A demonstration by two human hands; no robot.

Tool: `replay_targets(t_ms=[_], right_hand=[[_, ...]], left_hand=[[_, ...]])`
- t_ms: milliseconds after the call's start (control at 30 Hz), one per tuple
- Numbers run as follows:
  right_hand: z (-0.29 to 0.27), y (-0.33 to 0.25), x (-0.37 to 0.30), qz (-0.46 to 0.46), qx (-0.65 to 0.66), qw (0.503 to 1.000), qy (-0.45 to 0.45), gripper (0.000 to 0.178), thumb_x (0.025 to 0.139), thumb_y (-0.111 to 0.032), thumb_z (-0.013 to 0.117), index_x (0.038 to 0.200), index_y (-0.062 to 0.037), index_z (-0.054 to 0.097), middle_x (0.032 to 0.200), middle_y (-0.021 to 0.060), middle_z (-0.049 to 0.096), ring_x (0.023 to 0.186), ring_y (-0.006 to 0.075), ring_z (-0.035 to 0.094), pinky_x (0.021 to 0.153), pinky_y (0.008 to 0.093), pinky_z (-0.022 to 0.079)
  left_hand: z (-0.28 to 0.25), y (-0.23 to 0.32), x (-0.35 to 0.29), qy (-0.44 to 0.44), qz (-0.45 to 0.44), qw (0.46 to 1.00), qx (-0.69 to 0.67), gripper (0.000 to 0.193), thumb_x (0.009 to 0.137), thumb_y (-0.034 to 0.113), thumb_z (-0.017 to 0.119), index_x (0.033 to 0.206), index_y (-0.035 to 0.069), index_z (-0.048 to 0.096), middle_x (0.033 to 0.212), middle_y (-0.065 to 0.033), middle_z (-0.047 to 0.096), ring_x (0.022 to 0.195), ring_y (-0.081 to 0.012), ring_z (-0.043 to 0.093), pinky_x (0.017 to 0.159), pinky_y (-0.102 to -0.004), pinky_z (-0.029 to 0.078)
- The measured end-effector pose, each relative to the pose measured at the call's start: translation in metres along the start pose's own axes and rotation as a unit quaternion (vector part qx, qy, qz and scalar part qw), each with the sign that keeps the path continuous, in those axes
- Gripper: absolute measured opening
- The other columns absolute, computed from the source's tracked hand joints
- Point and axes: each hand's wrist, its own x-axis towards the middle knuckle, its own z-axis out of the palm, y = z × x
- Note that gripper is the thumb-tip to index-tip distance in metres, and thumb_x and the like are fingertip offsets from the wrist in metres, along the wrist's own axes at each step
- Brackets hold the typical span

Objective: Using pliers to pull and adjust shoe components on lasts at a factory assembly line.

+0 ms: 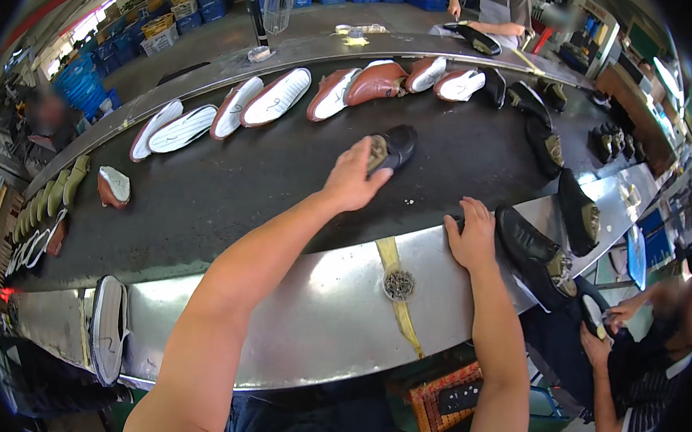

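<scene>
The black shoe (401, 145) lies on the dark belt (260, 182), at the fingertips of the left hand (353, 176). Its fingers and thumb are spread around the opening end; whether they press firmly or only touch, I cannot tell. In my judgement, a light, even hold at this end, with the sole flat, would handle the shoe well and not scratch its upper.

Nearer and to the right of this grip, the right hand (473, 234) rests at the metal ledge (315, 318); whether it closes on something dark beneath, I cannot tell. Just beside it, a second black shoe (532, 257) limits its room on the right. Between the forearms sits a pile of small metal pieces (399, 285), which a sleeveless arm could knock. Beyond the left hand stretches a row of brown shoes (277, 99) with white soles.
</scene>
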Motion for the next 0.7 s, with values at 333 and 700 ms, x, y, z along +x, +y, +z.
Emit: replay_targets(t_ms=[333, 700], right_hand=[[0.000, 0.014, 0.001, -0.006, 0.036, 0.999, 0.017, 0.039, 0.085, -0.024, 0.074, 0.112, 0.0015, 0.063, 0.119, 0.0196, 0.066, 0.118, 0.0379, 0.058, 0.107, 0.0502, 0.039], [-0.002, 0.004, 0.009, -0.002, 0.057, 0.998, -0.012, 0.032, 0.082, -0.021, 0.076, 0.103, -0.0019, 0.062, 0.105, 0.0169, 0.066, 0.106, 0.0376, 0.060, 0.103, 0.0506, 0.040]], left_hand=[[0.024, -0.062, 0.117, 0.159, -0.094, 0.966, 0.182, 0.049, 0.091, 0.045, 0.064, 0.129, 0.015, 0.068, 0.162, -0.0234, 0.028, 0.149, -0.0460, 0.023, 0.117, -0.0629, 0.025], [0.046, -0.131, 0.227, 0.127, -0.198, 0.970, 0.068, 0.071, 0.083, 0.075, 0.063, 0.121, 0.016, 0.074, 0.168, -0.0231, 0.007, 0.151, -0.0504, 0.013, 0.119, -0.0552, 0.030]])
